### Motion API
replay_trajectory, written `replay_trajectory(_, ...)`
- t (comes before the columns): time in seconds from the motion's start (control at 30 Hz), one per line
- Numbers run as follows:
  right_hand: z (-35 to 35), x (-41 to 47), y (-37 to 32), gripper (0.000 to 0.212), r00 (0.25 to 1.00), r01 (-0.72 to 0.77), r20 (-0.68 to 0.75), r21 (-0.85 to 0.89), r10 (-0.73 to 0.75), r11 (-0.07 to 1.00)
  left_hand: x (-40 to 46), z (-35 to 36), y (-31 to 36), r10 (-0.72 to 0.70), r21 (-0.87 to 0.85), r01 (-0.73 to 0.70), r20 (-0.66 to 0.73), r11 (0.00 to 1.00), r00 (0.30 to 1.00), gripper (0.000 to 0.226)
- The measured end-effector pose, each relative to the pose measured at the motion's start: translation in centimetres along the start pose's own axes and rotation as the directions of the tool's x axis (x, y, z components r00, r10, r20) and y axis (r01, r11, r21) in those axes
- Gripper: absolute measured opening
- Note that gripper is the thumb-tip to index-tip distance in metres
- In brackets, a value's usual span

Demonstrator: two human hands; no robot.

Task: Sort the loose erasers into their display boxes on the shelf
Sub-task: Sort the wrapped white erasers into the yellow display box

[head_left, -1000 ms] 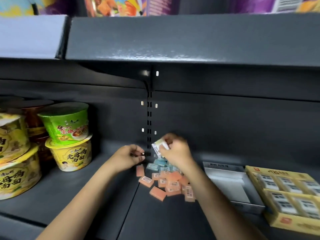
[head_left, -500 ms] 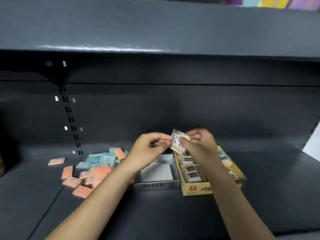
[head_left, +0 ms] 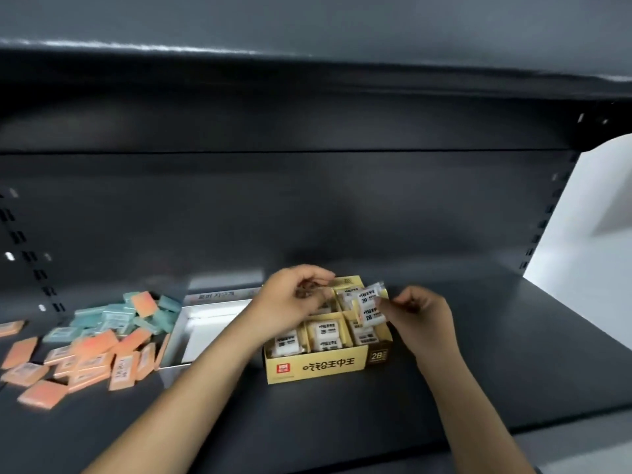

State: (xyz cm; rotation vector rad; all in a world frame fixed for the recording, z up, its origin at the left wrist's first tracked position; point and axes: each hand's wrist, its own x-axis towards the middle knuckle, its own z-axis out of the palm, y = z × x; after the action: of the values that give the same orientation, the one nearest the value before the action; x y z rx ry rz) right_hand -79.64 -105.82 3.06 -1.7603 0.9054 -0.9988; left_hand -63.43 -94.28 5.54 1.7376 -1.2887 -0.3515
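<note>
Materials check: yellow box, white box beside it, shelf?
Yellow box: looks like printed cardboard, matte, with folded walls and dividers.
White box: probably coated card, smooth and slightly shiny; can't be sure.
Shelf: looks like dark painted sheet metal, with a slotted upright and sheen on the edge above.

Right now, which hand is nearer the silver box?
Left. The left hand hovers just right of the silver box; the right hand is farther right, over the yellow box.

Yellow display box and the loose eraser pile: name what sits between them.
In the head view, an open silver box sits between the pile and yellow display box.
</note>
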Motion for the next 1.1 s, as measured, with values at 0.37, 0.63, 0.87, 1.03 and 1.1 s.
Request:
replay_trajectory(0.37, -0.9, 0.4, 1.2, 0.028, 0.996, -0.023, 0.086, -0.057, 0.028, 0.998, -0.6, -1.4, -1.5, -0.052, 0.021, 0.055, -0.141, 0.998, 0.989, 0.034)
replay_trajectory(0.63, -0.5, -0.2, 1.6, 0.016, 0.981, 0.08, 0.186, -0.174, -0.048, 0.982, -1.5, -1.3, -2.2, -0.108, 0.025, 0.113, -0.164, 0.993, 0.981, 0.026)
replay_trajectory(0.87, -0.2, -0.3, 2.6, 0.009, 0.967, 0.234, 0.175, -0.32, -0.186, 0.918, -2.1, -1.6, -2.1, -0.115, -0.036, 0.11, -0.191, 0.993, 0.975, 0.029)
replay_trajectory(1.03, 0.1, -0.3, 2.6, 0.024, 0.947, 0.318, 0.172, -0.42, -0.27, 0.85, -2.4, -1.7, -2.1, -0.112, -0.05, 0.104, -0.207, 0.993, 0.972, 0.025)
replay_trajectory(1.1, 0.2, -0.2, 2.7, 0.024, 0.945, 0.327, 0.176, -0.416, -0.277, 0.849, -2.4, -1.8, -2.1, -0.115, -0.041, 0.109, -0.21, 0.993, 0.971, 0.023)
